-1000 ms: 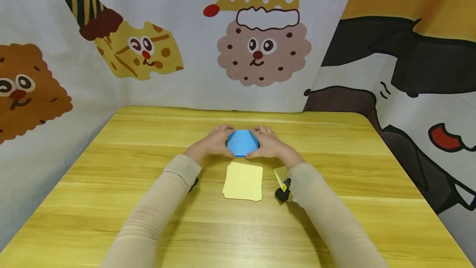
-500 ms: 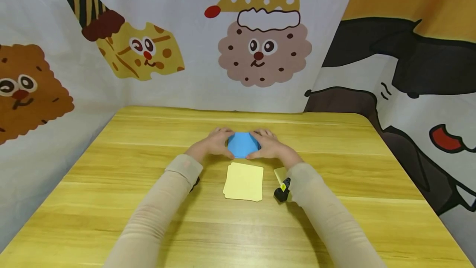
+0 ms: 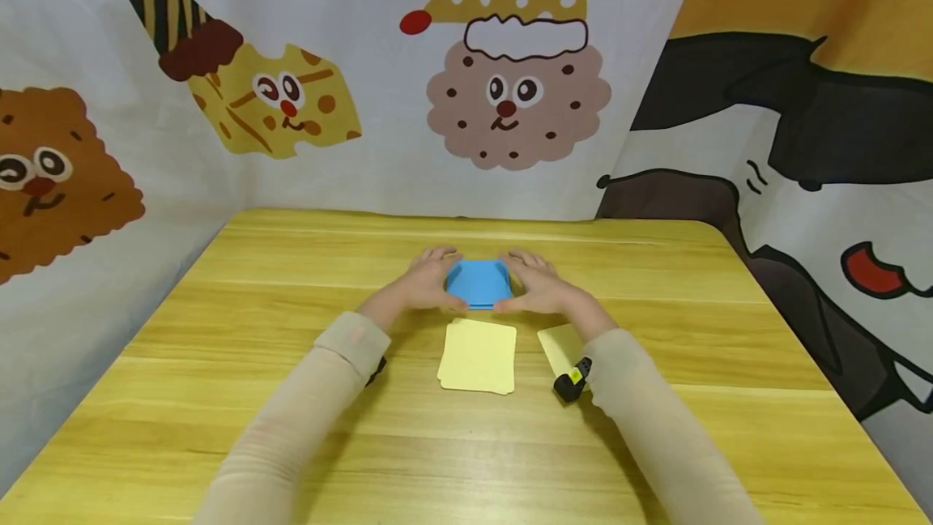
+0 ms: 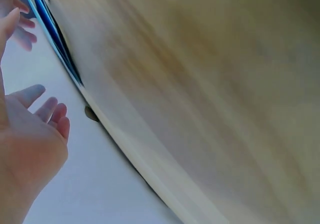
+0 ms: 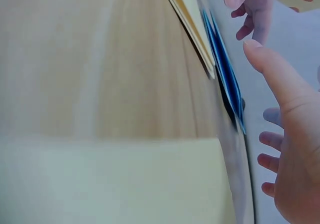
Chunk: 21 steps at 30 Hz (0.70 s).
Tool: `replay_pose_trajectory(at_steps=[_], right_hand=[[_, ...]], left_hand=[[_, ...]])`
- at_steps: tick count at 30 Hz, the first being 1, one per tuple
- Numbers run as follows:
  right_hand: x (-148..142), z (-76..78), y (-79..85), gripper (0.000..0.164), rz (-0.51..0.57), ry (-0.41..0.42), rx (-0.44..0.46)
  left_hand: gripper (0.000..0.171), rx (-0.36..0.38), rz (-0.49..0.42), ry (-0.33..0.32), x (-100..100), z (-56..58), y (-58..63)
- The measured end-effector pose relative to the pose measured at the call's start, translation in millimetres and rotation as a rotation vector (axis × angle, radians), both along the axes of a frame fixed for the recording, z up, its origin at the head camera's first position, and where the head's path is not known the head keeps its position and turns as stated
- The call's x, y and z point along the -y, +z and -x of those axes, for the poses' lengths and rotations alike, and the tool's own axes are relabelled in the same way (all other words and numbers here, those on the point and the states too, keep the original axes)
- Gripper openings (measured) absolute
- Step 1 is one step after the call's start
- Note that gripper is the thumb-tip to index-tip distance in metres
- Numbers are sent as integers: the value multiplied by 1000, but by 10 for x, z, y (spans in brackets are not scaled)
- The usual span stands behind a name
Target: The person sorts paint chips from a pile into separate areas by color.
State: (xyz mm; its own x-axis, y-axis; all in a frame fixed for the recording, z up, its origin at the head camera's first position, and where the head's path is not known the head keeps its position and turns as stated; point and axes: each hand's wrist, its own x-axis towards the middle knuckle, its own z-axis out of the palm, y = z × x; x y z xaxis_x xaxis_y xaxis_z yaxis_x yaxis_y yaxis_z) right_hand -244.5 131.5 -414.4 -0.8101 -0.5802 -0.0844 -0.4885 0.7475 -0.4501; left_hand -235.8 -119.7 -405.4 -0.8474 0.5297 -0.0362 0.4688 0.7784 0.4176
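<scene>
A small stack of blue paper sheets (image 3: 479,285) lies on the far part of the table between both hands. My left hand (image 3: 425,280) is at its left edge, thumb toward the near corner and fingers spread. On the other side, my right hand (image 3: 539,287) is spread beside the right edge. From the right wrist view, the blue sheets (image 5: 226,66) fan slightly apart at their edges, and the fingers of my right hand (image 5: 300,144) are away from them. Neither hand curls round the paper.
A stack of pale yellow square sheets (image 3: 477,356) lies just in front of the blue paper. More yellow paper (image 3: 558,347) lies to its right, partly hidden by the black right wrist camera (image 3: 571,383). A cartoon-printed curtain (image 3: 379,177) hangs behind the wooden table (image 3: 466,460).
My hands have moved apart, the right one shifting right, away from the blue sheets. More of the blue stack and of the yellow paper at the right now shows.
</scene>
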Motion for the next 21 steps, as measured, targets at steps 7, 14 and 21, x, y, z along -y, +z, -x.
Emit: replay_pose_trajectory(at_steps=[7, 14, 21], right_hand=[[-189, -141, 32, 104, 38, 32, -18], [-381, -313, 72, 100, 98, 56, -5], [-578, -461, 55, 97, 114, 58, 7]], left_hand=[[99, -19, -23, 3, -31, -107, 31], [104, -12, -76, 11, -121, -249, 48], [106, -1, -87, -31, -317, -457, 79]])
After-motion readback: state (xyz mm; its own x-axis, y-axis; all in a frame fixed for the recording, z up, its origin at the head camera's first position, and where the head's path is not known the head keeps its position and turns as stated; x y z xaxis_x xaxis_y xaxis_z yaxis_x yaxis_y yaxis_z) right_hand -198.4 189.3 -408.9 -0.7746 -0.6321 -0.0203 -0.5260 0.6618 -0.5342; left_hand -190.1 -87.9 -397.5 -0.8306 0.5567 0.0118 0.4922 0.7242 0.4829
